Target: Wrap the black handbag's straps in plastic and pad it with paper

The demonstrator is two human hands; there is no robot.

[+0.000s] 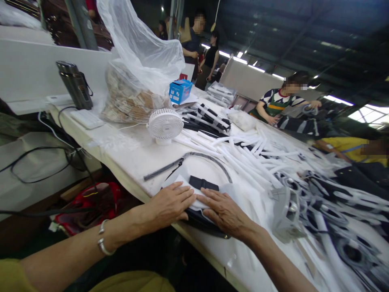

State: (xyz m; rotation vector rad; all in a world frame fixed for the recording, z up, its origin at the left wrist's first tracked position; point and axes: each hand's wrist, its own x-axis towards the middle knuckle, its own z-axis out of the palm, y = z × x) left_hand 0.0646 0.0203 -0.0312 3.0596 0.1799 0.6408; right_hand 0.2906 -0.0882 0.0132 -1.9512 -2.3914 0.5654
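Our left hand (170, 202) and right hand (223, 211) lie side by side, palms down, fingers straight and gripping nothing. Both press on a soft white foam sheet (186, 183) folded over a flat black leather piece (203, 183). This sits at the near edge of the white worktable (133, 160), and its dark lower edge pokes out under our right palm. A silver bangle (103, 243) rings our left wrist.

As we judge it, we are smoothing the wrap down. It should go best if we keep both palms flat and the pressure even, working from the middle outward so the sheet lies without creases and the black piece does not slide off the table lip.

Just beyond our fingertips curves a thin grey strip (209, 160). Past it stands a small white desk fan (165, 125), and loose white tubes (243, 162) spread to the right. Further back are a clear plastic bag of tan pieces (133, 97), a blue carton (180, 90) and a dark metal flask (74, 85). A person in a striped shirt (278, 101) works across the table.
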